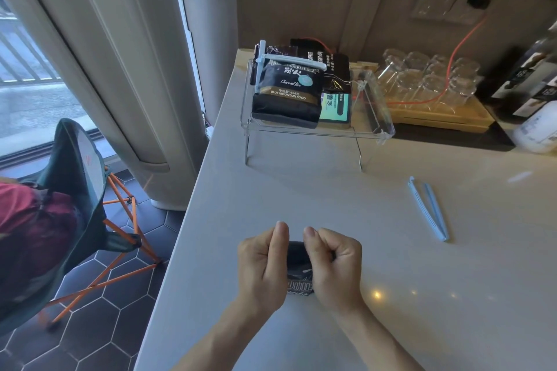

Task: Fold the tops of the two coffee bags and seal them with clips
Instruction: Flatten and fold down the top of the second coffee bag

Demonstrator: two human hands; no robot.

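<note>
A dark coffee bag (297, 272) stands on the pale countertop near the front edge, mostly hidden between my hands. My left hand (263, 262) grips its left side and my right hand (334, 262) grips its right side, fingers curled over the top. A light blue clip (429, 209) lies open in a narrow V on the counter to the right, apart from both hands. Another dark coffee bag (286, 93) lies on a clear acrylic shelf (373, 126) at the back, with a pale clip (291, 58) across its folded top.
More packets sit behind the clipped bag on the shelf. A wooden tray of glass jars (428, 81) stands at the back right, with an orange cable across it. The counter's left edge drops to a tiled floor with a folding chair (84, 190).
</note>
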